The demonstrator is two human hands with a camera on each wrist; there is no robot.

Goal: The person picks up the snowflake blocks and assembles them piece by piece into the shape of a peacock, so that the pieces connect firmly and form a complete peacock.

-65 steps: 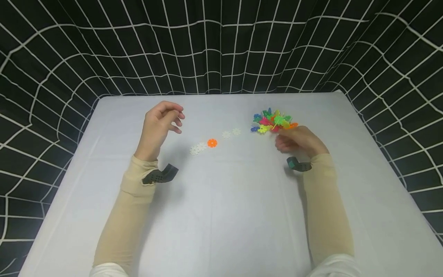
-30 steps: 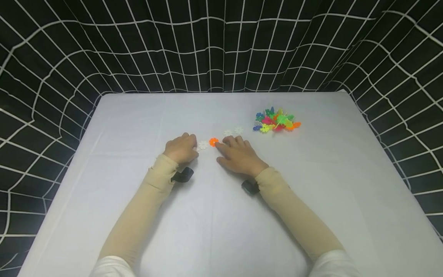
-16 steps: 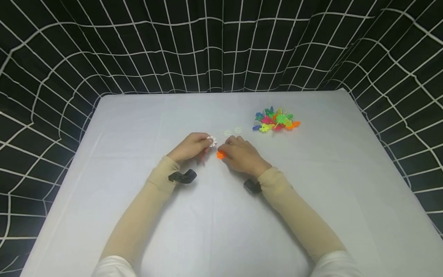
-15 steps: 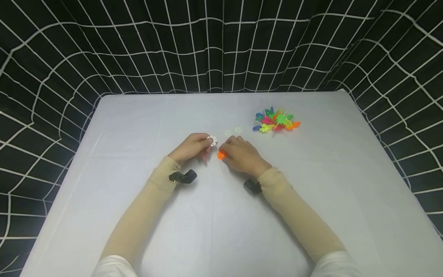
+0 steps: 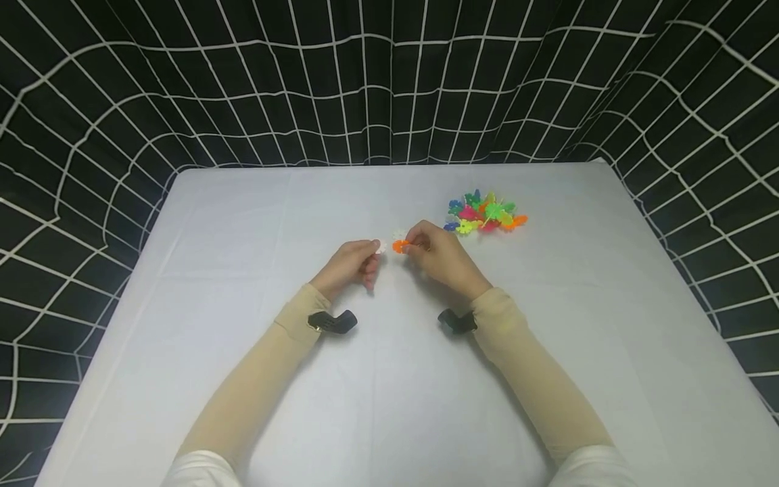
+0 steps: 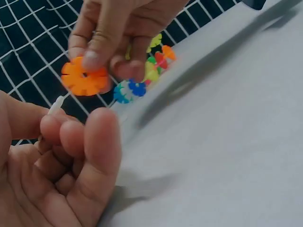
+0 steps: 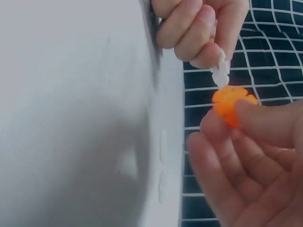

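My left hand [image 5: 351,265] pinches a white notched snowflake disc [image 5: 381,247] between thumb and fingertips, seen nearly edge-on in the left wrist view. How much of it the fingers cover I cannot tell. Facing it, my right hand [image 5: 446,257] pinches an orange notched snowflake disc [image 6: 85,76] by its edge, thumb on its face. Both are raised off the table. In the head view a small gap separates the two discs; in the right wrist view the white piece [image 7: 220,74] overlaps or nears the orange rim, contact unclear.
Loose white discs [image 7: 162,146] lie on the white tablecloth [image 5: 377,379], one partly behind the right hand in the head view. A heap of coloured discs [image 5: 483,213] sits at the back right. Black cloth with a white grid [image 5: 389,81] hangs behind the table.
The right hand has come from the heap, picked up the orange disc and lifted it. The left hand has picked up the white disc and moved right, bringing both pieces near each other.
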